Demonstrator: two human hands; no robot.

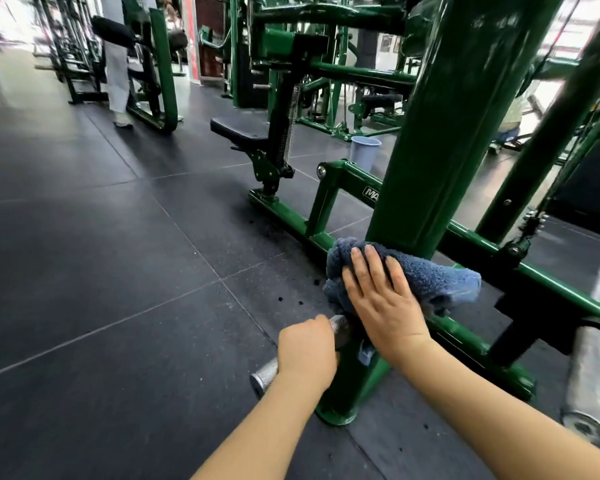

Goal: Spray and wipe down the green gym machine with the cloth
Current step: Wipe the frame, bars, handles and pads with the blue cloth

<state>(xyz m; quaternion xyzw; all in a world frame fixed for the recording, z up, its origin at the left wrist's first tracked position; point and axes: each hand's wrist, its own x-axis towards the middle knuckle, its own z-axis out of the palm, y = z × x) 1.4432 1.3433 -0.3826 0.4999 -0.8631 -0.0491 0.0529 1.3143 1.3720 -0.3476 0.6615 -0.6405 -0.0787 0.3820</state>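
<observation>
Green steel of the upright post [454,133] is rising steeply just beyond the right hand [381,299], which is pressing the blue cloth [413,275] flat-fingered against the post's foot, while the left hand [307,351] is gripping a knurled handle [265,374] nearer the body.

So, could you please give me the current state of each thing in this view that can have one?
Blue cloth: bunched, pressed against the base of the green upright.
Right hand: flat on the cloth, fingers straight.
Left hand: curled round the knurled metal handle.
Green upright: standing, cloth at its foot.
Black seat: unoccupied.
Pale plastic cup: upright on the floor; contents not visible.
</observation>
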